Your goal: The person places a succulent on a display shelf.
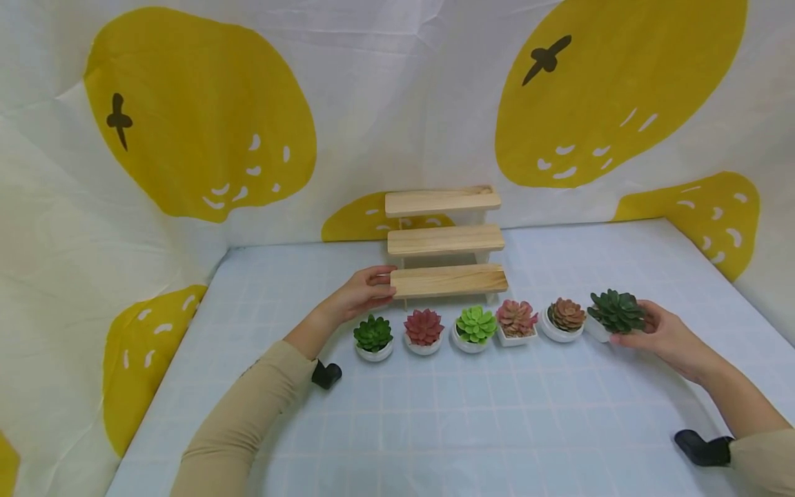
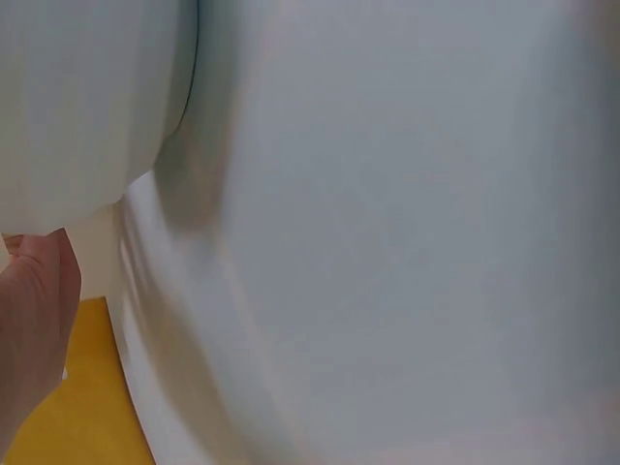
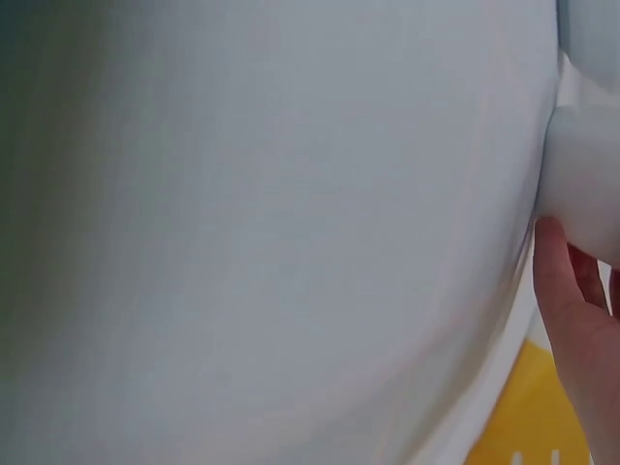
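Note:
A three-tier wooden display stand (image 1: 448,281) with pale plank steps stands at the back. My left hand (image 1: 363,293) grips the left end of its lowest plank. On the right, my right hand (image 1: 667,338) holds a dark green potted succulent (image 1: 616,311) by its white pot, thumb on the near side. In the right wrist view, fingertips touch that white pot (image 3: 586,184). Left of it, in a row before the stand, are a brown succulent (image 1: 566,315), a pink one (image 1: 517,319), a bright green one (image 1: 475,324), a red one (image 1: 424,327) and a green one (image 1: 373,334).
A pale blue checked cloth (image 1: 435,428) covers the table. White fabric with yellow fruit prints (image 1: 205,117) hangs behind and at the sides. Black wrist-camera pieces show by the left sleeve (image 1: 248,407) and the right sleeve (image 1: 767,455).

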Available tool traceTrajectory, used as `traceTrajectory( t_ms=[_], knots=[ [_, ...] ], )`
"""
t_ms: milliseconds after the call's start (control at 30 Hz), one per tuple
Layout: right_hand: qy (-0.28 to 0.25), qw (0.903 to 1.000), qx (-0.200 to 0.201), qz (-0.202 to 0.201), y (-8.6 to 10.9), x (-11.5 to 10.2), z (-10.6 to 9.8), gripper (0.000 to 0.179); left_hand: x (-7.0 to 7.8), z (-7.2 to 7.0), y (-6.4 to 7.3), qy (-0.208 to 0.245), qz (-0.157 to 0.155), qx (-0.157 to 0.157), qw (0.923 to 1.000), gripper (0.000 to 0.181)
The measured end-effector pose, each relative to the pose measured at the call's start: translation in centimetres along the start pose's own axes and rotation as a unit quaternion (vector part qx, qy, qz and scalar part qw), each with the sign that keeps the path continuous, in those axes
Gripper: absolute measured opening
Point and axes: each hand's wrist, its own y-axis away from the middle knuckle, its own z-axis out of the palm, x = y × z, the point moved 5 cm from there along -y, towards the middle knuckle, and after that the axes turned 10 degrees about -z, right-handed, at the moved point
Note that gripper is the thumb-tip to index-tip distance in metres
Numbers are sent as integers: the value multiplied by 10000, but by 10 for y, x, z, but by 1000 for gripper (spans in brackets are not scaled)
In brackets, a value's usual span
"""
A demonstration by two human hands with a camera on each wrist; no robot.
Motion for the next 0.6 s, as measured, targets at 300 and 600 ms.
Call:
traceTrajectory(
  t_ms=[300,600],
  knots=[
    [-99,9995,222,-218,-2,1,-1,89,1,1,2,18,-10,-8,10000,55],
    [-358,9987,282,-238,-4,0,1,86,0,0,1,62,5,-27,10000,55]
  ],
)
